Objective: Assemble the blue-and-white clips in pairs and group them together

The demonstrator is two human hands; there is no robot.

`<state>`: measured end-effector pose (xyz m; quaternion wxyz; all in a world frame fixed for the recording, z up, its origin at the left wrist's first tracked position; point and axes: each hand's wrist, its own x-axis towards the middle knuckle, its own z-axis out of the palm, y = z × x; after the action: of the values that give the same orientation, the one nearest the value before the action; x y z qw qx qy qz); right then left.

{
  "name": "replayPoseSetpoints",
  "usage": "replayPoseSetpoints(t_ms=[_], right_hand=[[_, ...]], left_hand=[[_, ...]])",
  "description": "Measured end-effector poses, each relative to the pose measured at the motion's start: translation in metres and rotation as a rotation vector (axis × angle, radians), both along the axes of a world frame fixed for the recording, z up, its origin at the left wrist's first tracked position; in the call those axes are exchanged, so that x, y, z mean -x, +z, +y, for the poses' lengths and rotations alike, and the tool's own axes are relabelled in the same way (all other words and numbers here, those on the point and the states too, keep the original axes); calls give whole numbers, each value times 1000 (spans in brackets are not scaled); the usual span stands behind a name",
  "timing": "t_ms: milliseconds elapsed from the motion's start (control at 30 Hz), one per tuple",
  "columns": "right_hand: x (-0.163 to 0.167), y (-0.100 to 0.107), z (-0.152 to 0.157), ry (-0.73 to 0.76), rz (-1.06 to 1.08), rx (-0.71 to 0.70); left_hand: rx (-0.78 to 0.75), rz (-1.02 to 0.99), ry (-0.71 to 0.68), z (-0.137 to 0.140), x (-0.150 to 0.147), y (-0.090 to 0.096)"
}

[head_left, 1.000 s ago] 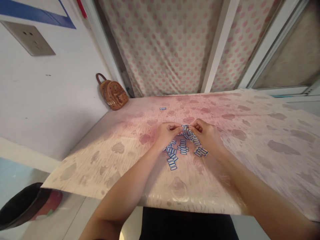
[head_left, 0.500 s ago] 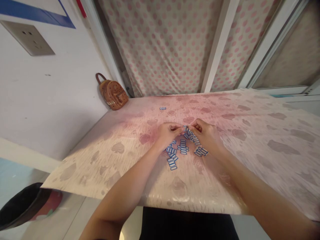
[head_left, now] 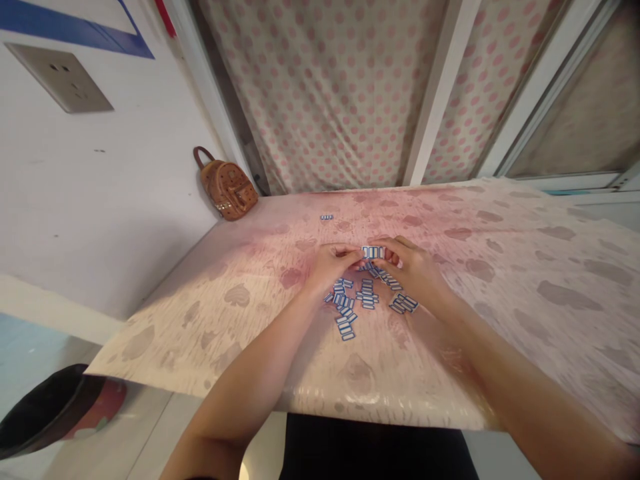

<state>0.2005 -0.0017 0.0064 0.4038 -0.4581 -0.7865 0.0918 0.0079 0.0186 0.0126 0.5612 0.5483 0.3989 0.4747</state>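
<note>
Between my hands is a short row of small blue-and-white rectangular pieces (head_left: 373,252), tilted up so that its striped face shows. My left hand (head_left: 332,265) pinches the row's left end between thumb and fingers. On the other end, my right hand (head_left: 411,264) is closed, its fingers curled behind the row. Several more of these pieces lie loosely just under and in front of my hands: a straggling left cluster (head_left: 344,308), a middle stack (head_left: 368,294) and a right group (head_left: 404,303). Others are partly hidden under my right hand.
A separate short row of blue-and-white pieces (head_left: 327,217) lies farther back on the patterned tablecloth (head_left: 240,347). A brown mini backpack (head_left: 230,190) leans against the wall at the back left. Below the table's left edge stands a dark-mouthed bin (head_left: 65,413).
The pieces in my hands have turned to show a wider striped face. My right hand's fingers have spread along the row's right end. The loose pieces lie as before.
</note>
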Motion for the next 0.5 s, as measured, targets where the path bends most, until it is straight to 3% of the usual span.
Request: replayPoseSetpoints(t_ms=[133,267,400,500], right_hand=[[0,-5,2,-73,40,99],[4,-14,2,44,-176,223],[11,-23,0,87,-270,331],[14,-26,-1,82,-282,324]], left_hand=[[16,4,118,4,1,-1],[11,-8,215,9,3,-4],[1,-14,232,11,2,-5],[6,4,233,11,2,-5]])
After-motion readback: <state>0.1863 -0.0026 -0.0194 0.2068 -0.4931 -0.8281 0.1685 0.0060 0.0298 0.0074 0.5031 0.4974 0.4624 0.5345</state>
